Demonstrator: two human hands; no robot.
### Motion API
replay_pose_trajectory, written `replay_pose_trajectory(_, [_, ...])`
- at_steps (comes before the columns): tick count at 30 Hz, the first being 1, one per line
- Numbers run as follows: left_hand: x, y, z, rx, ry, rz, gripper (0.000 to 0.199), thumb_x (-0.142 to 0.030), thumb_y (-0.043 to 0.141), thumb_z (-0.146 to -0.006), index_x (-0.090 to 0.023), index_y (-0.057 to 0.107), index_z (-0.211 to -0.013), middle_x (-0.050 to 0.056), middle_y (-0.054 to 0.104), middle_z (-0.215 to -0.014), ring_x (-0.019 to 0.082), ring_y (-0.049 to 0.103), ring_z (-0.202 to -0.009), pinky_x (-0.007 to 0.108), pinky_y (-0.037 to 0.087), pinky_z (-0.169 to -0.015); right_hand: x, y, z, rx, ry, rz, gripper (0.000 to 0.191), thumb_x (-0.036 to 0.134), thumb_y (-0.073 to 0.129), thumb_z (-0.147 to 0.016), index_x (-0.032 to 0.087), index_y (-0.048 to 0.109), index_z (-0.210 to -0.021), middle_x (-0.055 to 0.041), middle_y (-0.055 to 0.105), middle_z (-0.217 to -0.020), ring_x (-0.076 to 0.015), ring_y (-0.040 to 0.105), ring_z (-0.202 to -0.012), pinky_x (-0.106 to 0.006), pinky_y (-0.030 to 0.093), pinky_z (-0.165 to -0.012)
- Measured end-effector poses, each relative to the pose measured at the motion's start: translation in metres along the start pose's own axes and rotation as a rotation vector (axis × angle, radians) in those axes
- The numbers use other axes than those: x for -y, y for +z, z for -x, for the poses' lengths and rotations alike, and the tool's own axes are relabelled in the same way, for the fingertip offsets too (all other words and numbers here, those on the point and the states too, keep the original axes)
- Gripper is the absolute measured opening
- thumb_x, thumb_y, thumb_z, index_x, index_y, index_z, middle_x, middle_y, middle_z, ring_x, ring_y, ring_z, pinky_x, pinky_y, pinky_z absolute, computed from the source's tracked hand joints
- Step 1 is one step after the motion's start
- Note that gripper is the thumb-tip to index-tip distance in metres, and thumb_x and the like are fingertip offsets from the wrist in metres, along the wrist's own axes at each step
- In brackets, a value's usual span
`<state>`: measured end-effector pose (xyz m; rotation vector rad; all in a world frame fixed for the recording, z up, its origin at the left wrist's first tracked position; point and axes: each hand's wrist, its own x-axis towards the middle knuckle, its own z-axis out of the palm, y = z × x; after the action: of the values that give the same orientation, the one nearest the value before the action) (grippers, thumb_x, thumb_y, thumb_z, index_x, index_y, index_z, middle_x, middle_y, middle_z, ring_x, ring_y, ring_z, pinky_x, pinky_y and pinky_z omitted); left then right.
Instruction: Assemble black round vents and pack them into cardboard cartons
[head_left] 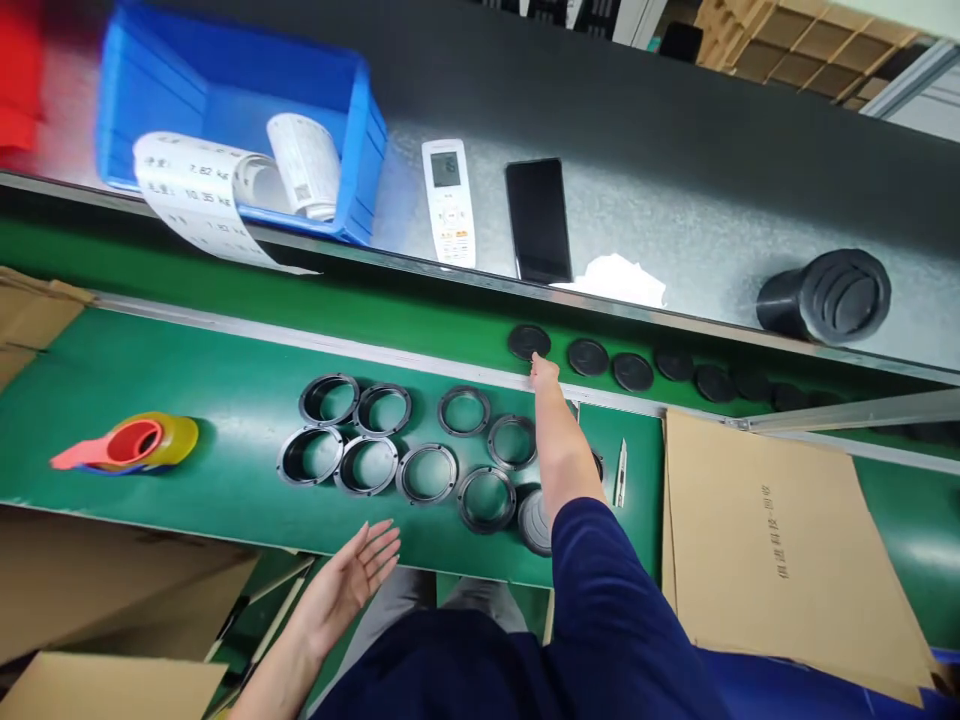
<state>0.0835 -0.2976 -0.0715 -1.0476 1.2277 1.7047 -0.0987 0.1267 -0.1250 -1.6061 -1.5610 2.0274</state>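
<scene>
right hand (544,371) touching black disc (529,342); left hand (352,580) empty

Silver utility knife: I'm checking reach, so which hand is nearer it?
Right. The right hand is beyond the knife and to its left, at a black disc; the left hand is farther off, by the table's near edge.

Red container (21,75): cut off by the left edge, blurred. Black ring behind the right forearm (562,430): mostly hidden, a sliver of rim showing. Grey disc stack (534,522): partly covered by the same arm. Remote control (450,203): button labels too small to read. Rightmost black discs: dim, indistinct.
</scene>
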Motion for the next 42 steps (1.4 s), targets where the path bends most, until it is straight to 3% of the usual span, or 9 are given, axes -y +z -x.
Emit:
replay_pose_trajectory(3, [-0.010, 0.020, -0.009, 0.056, 0.098, -0.044, 0.030, -0.022, 0.070, -0.090, -0.019, 0.071, -0.120, 0.013, 0.069, -0.133, 0.031, 0.051, -0.143, 0.041, 0.044, -0.120, -0.019, 0.010, 0.042, 0.135, 0.045, -0.050, 0.032, 0.033, 0.060, -0.103, 0.017, 0.053, -0.076, 0.0125, 0.030, -0.051, -0.0045, 0.023, -0.041, -0.017, 0.024, -0.036])
replay_pose_trajectory(7, [-0.024, 0.079, -0.009, 0.338, 0.333, 0.102, 0.057, -0.027, 0.080, -0.084, -0.026, 0.062, -0.138, 0.013, 0.052, -0.155, 0.032, 0.039, -0.151, 0.054, 0.032, -0.124, -0.075, 0.004, 0.150, 0.422, 0.085, -0.134, 0.038, 0.037, 0.067, -0.097, 0.022, 0.045, -0.069, 0.0135, 0.024, -0.048, -0.0047, 0.019, -0.040, -0.018, 0.019, -0.037])
replay_pose_trajectory(12, [-0.033, 0.133, 0.035, 0.675, 0.517, 0.338, 0.065, -0.055, 0.067, -0.093, -0.033, 0.050, -0.151, 0.008, 0.052, -0.155, 0.033, 0.036, -0.152, 0.056, 0.029, -0.124, -0.123, -0.053, 0.286, 0.821, 0.013, -0.372, 0.051, 0.048, 0.085, -0.077, 0.023, 0.042, -0.068, 0.0130, 0.032, -0.048, -0.0041, 0.022, -0.040, -0.020, 0.018, -0.039])
replay_pose_trajectory(16, [-0.010, 0.139, 0.084, 0.839, 0.537, 0.254, 0.077, -0.052, 0.076, -0.083, -0.028, 0.050, -0.152, 0.009, 0.059, -0.149, 0.037, 0.042, -0.147, 0.054, 0.034, -0.123, -0.115, -0.095, 0.332, 0.875, -0.137, -0.296, 0.043, 0.051, 0.081, -0.081, 0.022, 0.053, -0.068, 0.0110, 0.038, -0.043, -0.0049, 0.024, -0.037, -0.022, 0.018, -0.040])
replay_pose_trajectory(19, [0.007, 0.136, 0.102, 0.943, 0.550, 0.167, 0.091, -0.043, 0.084, -0.073, -0.031, 0.046, -0.155, 0.009, 0.059, -0.149, 0.039, 0.051, -0.141, 0.054, 0.041, -0.118, -0.106, -0.119, 0.340, 0.960, -0.235, -0.173, 0.050, 0.058, 0.075, -0.085, 0.021, 0.053, -0.060, 0.0082, 0.041, -0.039, -0.0058, 0.028, -0.035, -0.023, 0.022, -0.040])
replay_pose_trajectory(22, [0.014, 0.136, 0.107, 0.902, 0.510, 0.200, 0.076, -0.043, 0.072, -0.085, -0.032, 0.045, -0.155, 0.006, 0.064, -0.143, 0.034, 0.056, -0.137, 0.052, 0.044, -0.117, -0.100, -0.141, 0.338, 1.081, -0.338, 0.123, 0.059, 0.066, 0.058, -0.094, 0.020, 0.060, -0.057, 0.0034, 0.048, -0.043, -0.0091, 0.040, -0.038, -0.024, 0.032, -0.043])
replay_pose_trajectory(27, [0.022, 0.140, 0.109, 0.759, 0.409, 0.285, 0.055, -0.039, 0.055, -0.097, -0.021, 0.053, -0.149, 0.008, 0.072, -0.130, 0.030, 0.056, -0.137, 0.049, 0.040, -0.120, -0.083, -0.167, 0.320, 0.390, -1.081, 0.320, 0.036, 0.058, 0.061, -0.095, 0.027, 0.080, -0.101, -0.0055, 0.066, -0.082, -0.0214, 0.061, -0.080, -0.038, 0.054, -0.078])
replay_pose_trajectory(30, [0.037, 0.143, 0.110, 0.740, 0.400, 0.253, 0.051, -0.035, 0.054, -0.099, -0.022, 0.054, -0.148, 0.009, 0.068, -0.136, 0.028, 0.056, -0.137, 0.050, 0.039, -0.121, -0.080, -0.169, 0.301, 0.321, -1.352, 0.485, 0.040, 0.055, 0.057, -0.098, 0.034, 0.076, -0.125, -0.0103, 0.063, -0.121, -0.0299, 0.053, -0.120, -0.052, 0.042, -0.111])
replay_pose_trajectory(42, [0.073, 0.164, 0.099, 0.714, 0.258, 0.179, 0.061, -0.059, 0.044, -0.103, -0.014, 0.058, -0.141, 0.018, 0.068, -0.133, 0.034, 0.060, -0.131, 0.056, 0.044, -0.114, -0.110, -0.196, 0.273, 0.422, -1.122, 0.437, 0.059, 0.055, 0.025, -0.108, 0.029, 0.073, -0.130, -0.0094, 0.059, -0.132, -0.0264, 0.047, -0.136, -0.049, 0.034, -0.120])
